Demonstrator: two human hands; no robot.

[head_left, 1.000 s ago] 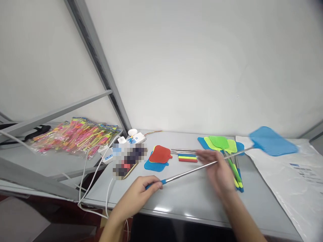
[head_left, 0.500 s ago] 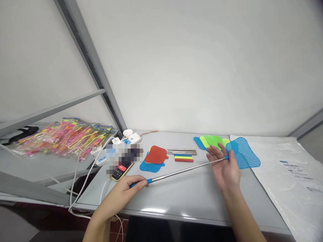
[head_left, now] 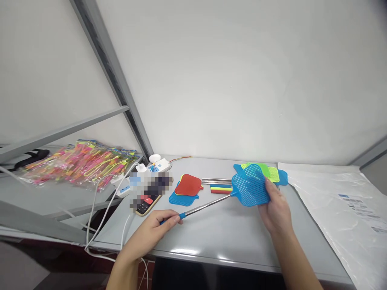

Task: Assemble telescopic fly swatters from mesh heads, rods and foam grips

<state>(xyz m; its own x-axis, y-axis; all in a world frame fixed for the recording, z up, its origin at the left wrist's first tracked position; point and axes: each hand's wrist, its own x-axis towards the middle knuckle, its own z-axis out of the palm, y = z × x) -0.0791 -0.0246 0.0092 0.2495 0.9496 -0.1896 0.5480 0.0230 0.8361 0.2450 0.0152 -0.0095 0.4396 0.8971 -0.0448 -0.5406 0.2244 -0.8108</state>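
A blue fly swatter (head_left: 250, 185) with a metal telescopic rod slants up to the right above the table. My left hand (head_left: 159, 227) is closed around its blue handle at the lower left. At the other end, my right hand (head_left: 276, 207) grips the right edge of the mesh head, some fingers hidden behind it. Behind that head lie green, yellow and blue swatter heads (head_left: 273, 174). Left of the rod rest a red swatter head (head_left: 189, 185) and a blue swatter head (head_left: 183, 199), stacked. Metal rods (head_left: 216, 181) and coloured handles (head_left: 220, 189) lie between the piles.
A phone (head_left: 148, 204) lies at the left beside a white power strip (head_left: 163, 165) and cables. Several bagged pink and yellow items (head_left: 87, 163) cover the left shelf. A white plastic mailer bag (head_left: 329, 205) spreads over the right side. A wall stands behind.
The rod is now shorter, its head drawn left toward my left hand. My right hand has gone from the rod's far end to the head's right edge. The left hand keeps its hold.
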